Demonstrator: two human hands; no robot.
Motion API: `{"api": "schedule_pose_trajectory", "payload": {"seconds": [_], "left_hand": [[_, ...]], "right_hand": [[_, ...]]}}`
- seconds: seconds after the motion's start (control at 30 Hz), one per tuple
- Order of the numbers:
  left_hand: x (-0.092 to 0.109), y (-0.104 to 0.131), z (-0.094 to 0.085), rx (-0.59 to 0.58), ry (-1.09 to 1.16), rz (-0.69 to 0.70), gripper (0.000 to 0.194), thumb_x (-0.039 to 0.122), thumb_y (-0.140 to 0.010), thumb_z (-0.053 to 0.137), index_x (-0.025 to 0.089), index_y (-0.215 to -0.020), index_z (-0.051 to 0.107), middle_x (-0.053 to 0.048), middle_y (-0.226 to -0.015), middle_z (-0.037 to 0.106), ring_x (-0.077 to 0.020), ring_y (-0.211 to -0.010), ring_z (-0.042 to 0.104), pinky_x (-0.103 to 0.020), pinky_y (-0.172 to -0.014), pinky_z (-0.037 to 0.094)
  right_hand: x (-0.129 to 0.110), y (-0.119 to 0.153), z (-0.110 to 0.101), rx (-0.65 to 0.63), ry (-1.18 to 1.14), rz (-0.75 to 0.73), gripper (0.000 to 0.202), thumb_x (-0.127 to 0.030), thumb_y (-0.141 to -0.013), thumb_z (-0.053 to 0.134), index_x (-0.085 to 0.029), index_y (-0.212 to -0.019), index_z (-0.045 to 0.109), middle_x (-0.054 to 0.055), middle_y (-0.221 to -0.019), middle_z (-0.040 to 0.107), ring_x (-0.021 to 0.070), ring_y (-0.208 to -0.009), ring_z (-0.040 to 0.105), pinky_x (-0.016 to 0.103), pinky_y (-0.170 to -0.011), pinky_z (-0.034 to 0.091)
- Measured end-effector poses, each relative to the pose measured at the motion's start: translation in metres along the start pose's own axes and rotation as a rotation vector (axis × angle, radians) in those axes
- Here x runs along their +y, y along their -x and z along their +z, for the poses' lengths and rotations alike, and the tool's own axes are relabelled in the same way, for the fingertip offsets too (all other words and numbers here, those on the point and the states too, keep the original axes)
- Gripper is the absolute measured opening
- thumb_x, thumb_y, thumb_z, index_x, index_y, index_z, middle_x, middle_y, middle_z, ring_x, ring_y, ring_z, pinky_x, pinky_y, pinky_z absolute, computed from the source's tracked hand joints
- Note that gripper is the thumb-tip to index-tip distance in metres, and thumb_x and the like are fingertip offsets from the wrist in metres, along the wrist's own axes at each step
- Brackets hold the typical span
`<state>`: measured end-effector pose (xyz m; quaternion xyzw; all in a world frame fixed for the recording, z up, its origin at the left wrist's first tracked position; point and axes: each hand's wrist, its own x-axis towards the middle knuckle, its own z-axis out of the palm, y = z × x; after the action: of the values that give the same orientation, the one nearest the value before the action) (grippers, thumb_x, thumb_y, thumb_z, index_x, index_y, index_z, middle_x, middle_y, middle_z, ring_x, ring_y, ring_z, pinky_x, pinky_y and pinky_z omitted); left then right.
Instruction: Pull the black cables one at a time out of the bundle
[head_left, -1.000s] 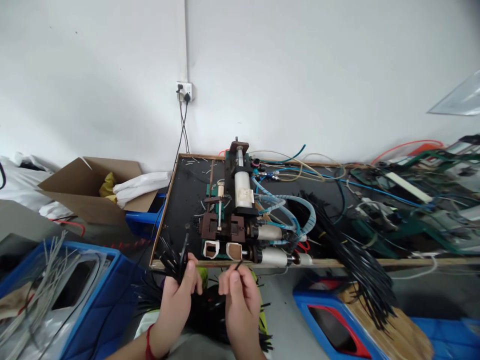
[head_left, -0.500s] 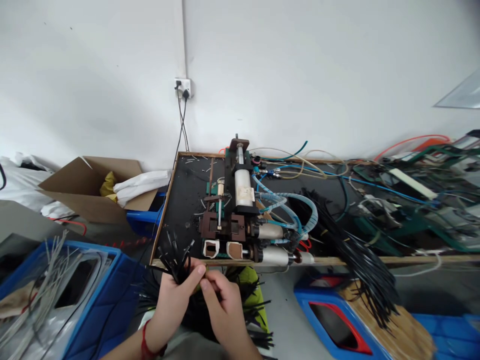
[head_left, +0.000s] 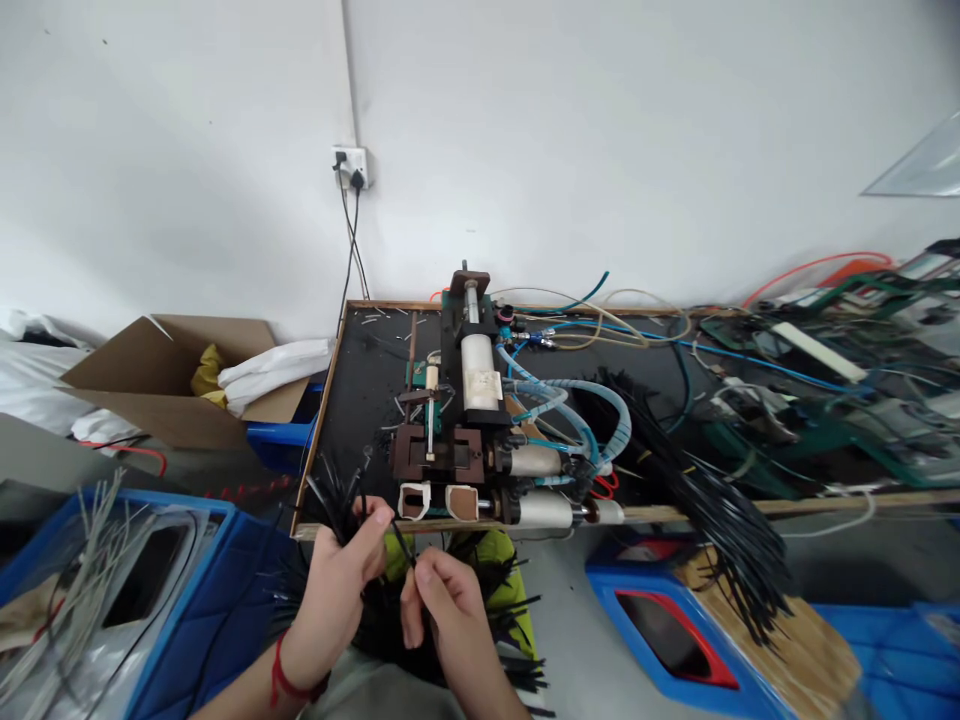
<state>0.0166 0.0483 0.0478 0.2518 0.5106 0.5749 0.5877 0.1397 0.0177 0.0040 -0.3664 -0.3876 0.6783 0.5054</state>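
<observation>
My left hand (head_left: 337, 590), with a red cord at its wrist, is closed round black cables (head_left: 334, 500) near the front left corner of the workbench. A single black strand (head_left: 400, 538) runs from it down to my right hand (head_left: 450, 605), whose thumb and fingertips pinch that strand. More black cables lie below both hands, over a yellow-green cloth (head_left: 510, 580). Just beyond the hands stands a pneumatic machine (head_left: 480, 372) with brown metal blocks and two pale-edged pads at its front.
A blue bin (head_left: 225, 570) with pale wires is at the left, behind it an open carton (head_left: 150, 400). Black cables (head_left: 697, 500) hang over the workbench edge (head_left: 817, 502) at the right, above a blue crate (head_left: 637, 640). Hoses cross the bench.
My hands have moved apart, with the black strand now visible between them. The whole view has shifted slightly, so the bench and machine appear a little further left.
</observation>
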Motion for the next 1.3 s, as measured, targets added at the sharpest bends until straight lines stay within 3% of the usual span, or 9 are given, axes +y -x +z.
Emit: {"api": "schedule_pose_trajectory", "payload": {"seconds": [0.1,0.17,0.33,0.47,1.3], "left_hand": [[0.001,-0.004,-0.003,-0.008,0.024,0.009,0.037,0.046,-0.079,0.084,0.015,-0.077,0.063,0.012,-0.054,0.027,-0.0054,-0.049,0.017,-0.019,-0.044,0.018],[0.001,-0.005,-0.004,-0.018,0.031,0.023,0.036,0.046,-0.081,0.083,0.015,-0.082,0.065,0.012,-0.052,0.028,-0.0055,-0.048,0.017,-0.02,-0.044,0.019],[0.005,-0.004,-0.001,-0.018,0.088,0.085,0.032,0.046,-0.085,0.079,0.016,-0.093,0.067,0.013,-0.048,0.031,-0.0057,-0.044,0.019,-0.02,-0.043,0.02],[0.004,-0.003,-0.001,-0.043,0.077,0.099,0.03,0.044,-0.088,0.078,0.017,-0.087,0.065,0.012,-0.048,0.033,-0.0051,-0.043,0.02,-0.02,-0.043,0.019],[0.001,-0.003,-0.001,-0.084,0.046,0.074,0.028,0.041,-0.09,0.075,0.019,-0.081,0.06,0.012,-0.048,0.033,-0.0063,-0.043,0.022,-0.022,-0.043,0.019]], "right_hand": [[0.004,0.0,0.0,-0.155,-0.163,0.057,0.045,-0.054,-0.097,0.062,-0.02,-0.068,0.059,-0.006,-0.042,0.049,0.0096,-0.036,0.04,0.024,-0.043,0.033],[0.001,0.001,0.003,-0.175,-0.273,0.047,0.043,-0.052,-0.097,0.063,-0.02,-0.069,0.059,-0.006,-0.042,0.048,0.0094,-0.036,0.037,0.024,-0.044,0.031],[-0.011,-0.006,0.009,0.026,-0.687,0.069,0.037,-0.038,-0.098,0.064,-0.021,-0.067,0.054,-0.013,-0.039,0.031,0.0084,-0.039,0.018,0.026,-0.056,0.033],[-0.01,-0.017,0.005,0.062,-0.882,0.159,0.032,-0.034,-0.093,0.068,-0.021,-0.067,0.055,-0.014,-0.037,0.028,0.0093,-0.041,0.009,0.025,-0.054,0.031],[-0.008,-0.026,0.013,0.112,-0.806,0.18,0.033,-0.038,-0.09,0.074,-0.022,-0.071,0.052,-0.014,-0.044,0.023,0.0111,-0.047,0.006,0.027,-0.055,0.03]]}}
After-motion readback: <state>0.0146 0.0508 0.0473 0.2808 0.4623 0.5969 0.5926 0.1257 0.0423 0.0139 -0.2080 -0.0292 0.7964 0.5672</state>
